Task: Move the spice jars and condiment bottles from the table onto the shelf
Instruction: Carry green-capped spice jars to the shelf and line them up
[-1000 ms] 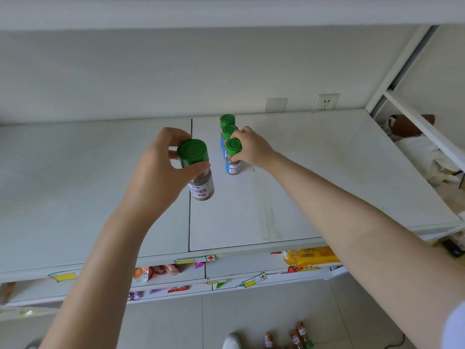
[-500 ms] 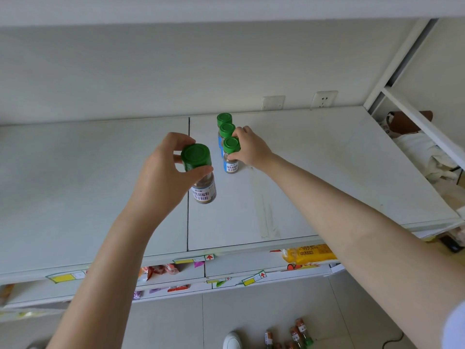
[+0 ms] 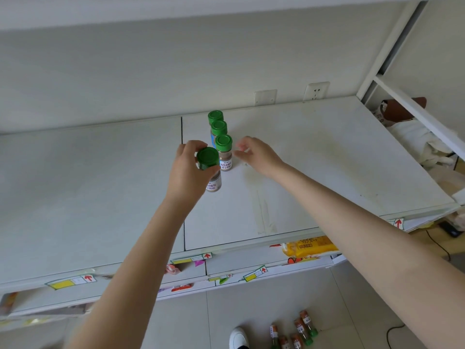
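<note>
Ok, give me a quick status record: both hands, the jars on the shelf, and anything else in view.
left hand: grips the green lid of a spice jar, just in front of the row
spice jar: upright; cannot tell whether its base touches the shelf
right hand: open, fingers relaxed, to the right of the front jar, not touching it
row on shelf: three green-lidded jars, upright, lined up front to back
elsewhere: several bottles on the floor below; yellow packet under the shelf
</note>
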